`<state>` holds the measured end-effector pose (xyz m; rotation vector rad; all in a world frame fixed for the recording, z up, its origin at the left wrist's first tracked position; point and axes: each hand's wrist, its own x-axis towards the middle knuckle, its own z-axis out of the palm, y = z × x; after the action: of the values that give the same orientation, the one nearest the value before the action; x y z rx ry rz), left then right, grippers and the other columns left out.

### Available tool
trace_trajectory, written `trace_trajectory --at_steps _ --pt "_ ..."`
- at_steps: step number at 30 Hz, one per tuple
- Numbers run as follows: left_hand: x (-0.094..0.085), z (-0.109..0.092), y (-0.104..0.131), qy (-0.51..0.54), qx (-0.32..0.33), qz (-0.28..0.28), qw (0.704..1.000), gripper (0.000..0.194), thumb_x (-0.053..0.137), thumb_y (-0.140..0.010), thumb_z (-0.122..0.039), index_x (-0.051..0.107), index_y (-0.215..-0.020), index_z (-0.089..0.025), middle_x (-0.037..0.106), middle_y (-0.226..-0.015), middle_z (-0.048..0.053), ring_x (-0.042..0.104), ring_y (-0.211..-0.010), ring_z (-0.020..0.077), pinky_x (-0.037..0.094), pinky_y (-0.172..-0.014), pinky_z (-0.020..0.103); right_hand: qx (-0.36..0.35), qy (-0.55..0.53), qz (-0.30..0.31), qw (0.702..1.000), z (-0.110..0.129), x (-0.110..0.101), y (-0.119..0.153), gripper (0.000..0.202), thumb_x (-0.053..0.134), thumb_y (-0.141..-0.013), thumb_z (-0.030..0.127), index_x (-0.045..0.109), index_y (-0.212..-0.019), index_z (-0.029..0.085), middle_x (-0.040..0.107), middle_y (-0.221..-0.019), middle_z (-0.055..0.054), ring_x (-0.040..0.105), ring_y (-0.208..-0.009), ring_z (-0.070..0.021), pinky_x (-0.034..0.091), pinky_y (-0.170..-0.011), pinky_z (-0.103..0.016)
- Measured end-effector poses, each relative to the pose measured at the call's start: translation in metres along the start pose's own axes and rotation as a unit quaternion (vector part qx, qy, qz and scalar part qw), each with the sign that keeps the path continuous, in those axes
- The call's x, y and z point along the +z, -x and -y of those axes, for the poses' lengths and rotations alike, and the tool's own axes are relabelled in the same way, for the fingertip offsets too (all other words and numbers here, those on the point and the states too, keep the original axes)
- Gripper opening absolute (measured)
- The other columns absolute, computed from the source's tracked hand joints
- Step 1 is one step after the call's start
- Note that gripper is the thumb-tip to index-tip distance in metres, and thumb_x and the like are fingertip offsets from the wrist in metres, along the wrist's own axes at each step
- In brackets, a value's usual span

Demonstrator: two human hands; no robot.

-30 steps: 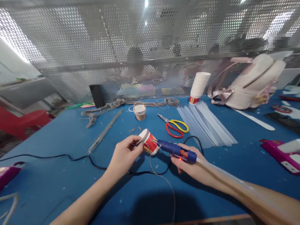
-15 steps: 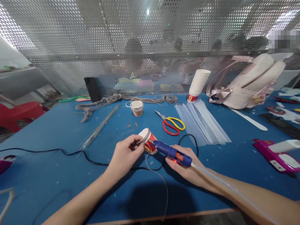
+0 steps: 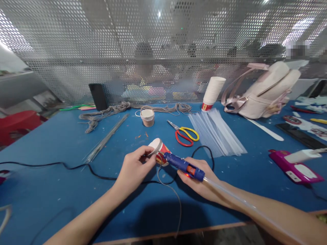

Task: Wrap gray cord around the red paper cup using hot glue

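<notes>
My left hand (image 3: 138,164) is closed on a red and white paper cup (image 3: 165,149), tilted on its side above the table. Grey cord (image 3: 171,189) runs round the cup near its white end, and its loose tail trails down toward the table's front edge. My right hand (image 3: 198,175) grips a blue hot glue gun (image 3: 182,164), its red light lit and a long clear glue stick (image 3: 230,190) coming out of the back. The gun's nozzle is at the cup's side by the cord, close to my left fingertips. Whether it touches is too small to tell.
Beyond the cup stand a small cord-wrapped cup (image 3: 147,118) and scissors (image 3: 185,134). Clear plastic strips (image 3: 219,136), stacked paper cups (image 3: 214,92) and a backpack (image 3: 268,92) are to the right, near a purple power strip (image 3: 293,168). Wires (image 3: 107,137) lie left; a black cable (image 3: 102,176) crosses the table.
The whole view has shifted slightly, so things sit a little further left. Both hands keep their hold, and the glue gun's nozzle stays by the cord on the cup.
</notes>
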<state>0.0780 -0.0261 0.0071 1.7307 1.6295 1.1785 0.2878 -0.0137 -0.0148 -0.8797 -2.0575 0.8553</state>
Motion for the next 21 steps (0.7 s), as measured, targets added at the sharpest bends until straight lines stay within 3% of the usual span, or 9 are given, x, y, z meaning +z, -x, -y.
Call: trace_trajectory --at_steps 7,21 --pt "-0.0011 -0.0003 0.0 -0.014 0.017 -0.001 1.0 0.015 0.056 -0.075 -0.027 0.068 -0.074 -0.018 0.066 -0.064 -0.002 0.055 -0.055 0.0108 0.043 -0.054 0.02 -0.057 0.026 0.003 0.998 -0.0032 0.0025 0.0017 0.007 0.057 -0.079 0.018 0.052 -0.075 0.019 0.054 -0.063 0.002 0.05 -0.053 -0.0095 0.039 -0.054 -0.02" --pt "-0.0022 0.0015 -0.0001 -0.021 0.019 -0.005 1.0 0.014 0.056 -0.074 -0.027 0.067 -0.074 -0.018 0.067 -0.064 -0.002 0.056 -0.055 0.011 0.044 -0.054 0.021 -0.067 0.04 -0.007 0.997 -0.0055 0.0031 0.0027 0.007 0.057 -0.08 0.018 0.051 -0.076 0.019 0.053 -0.063 0.003 0.049 -0.052 -0.0091 0.038 -0.053 -0.02"
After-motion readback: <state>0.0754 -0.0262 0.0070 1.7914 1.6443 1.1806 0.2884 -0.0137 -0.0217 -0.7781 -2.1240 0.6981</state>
